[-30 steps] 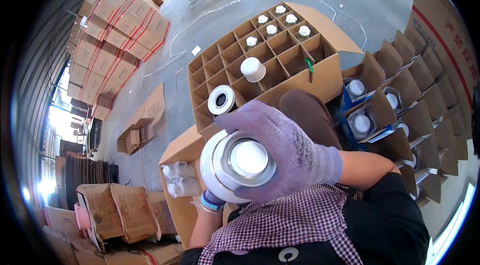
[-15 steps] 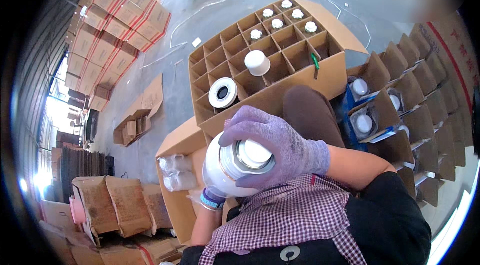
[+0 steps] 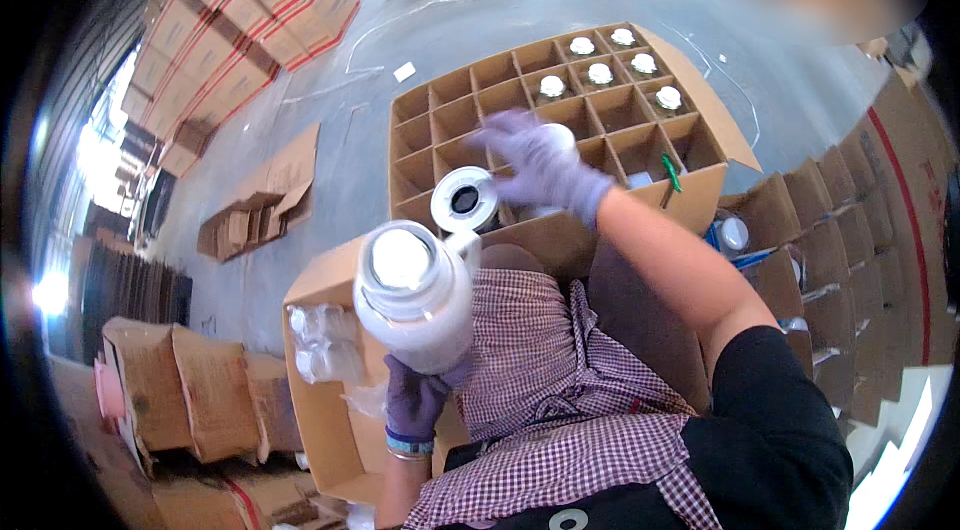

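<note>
Your left grip (image 3: 425,392) is closed around the lower body of the white flask (image 3: 415,320), held upright before your apron (image 3: 530,355). Your right grip (image 3: 540,165), blurred, is at the white cap (image 3: 560,137) over the divided carton (image 3: 706,187); whether it has hold, you cannot tell. Your right forearm crosses that carton's front edge. A white ring (image 3: 466,198) and green-handled tool (image 3: 671,173) sit at the front compartments. Stacked cartons (image 3: 250,10) bear red stripes; the right-hand flap (image 3: 890,220) shows a red stripe and blurred red print.

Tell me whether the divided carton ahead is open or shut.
Open: the divided carton has its flap spread outward, and white-capped bottles show in its compartments.
</note>
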Demonstrator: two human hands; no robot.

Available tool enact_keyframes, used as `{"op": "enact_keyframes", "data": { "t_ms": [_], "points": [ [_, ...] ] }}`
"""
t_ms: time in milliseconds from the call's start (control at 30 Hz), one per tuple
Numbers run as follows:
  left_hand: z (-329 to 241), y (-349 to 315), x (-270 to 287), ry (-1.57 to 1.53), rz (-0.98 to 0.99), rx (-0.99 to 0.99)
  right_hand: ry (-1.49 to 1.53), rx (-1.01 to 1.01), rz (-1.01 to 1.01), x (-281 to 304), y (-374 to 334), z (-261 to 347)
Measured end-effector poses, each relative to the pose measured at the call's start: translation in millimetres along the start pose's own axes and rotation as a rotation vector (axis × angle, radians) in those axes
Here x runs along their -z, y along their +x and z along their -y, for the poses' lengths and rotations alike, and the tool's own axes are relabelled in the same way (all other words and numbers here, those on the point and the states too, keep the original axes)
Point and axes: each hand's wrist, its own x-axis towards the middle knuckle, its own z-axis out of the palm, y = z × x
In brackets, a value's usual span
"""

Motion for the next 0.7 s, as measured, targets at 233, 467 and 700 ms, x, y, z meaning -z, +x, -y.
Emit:
{"op": "enact_keyframes", "data": {
  "t_ms": [233,467,700],
  "points": [
    [-34.5,13.6,40.3,0.232,-0.122,-0.351,0.080,-0.289,0.298,2.7,-7.6,-50.1],
    [-39.7,7.2,0.8,0.514,-0.166,-0.388,0.282,0.473,-0.024,61.1,-50.2,76.2],
    [-72.4,-19.5,-85.2,1.464,0.128,-1.120,1.368,-0.773,0.254,26.6,-138.0,65.0]
  ]
}}
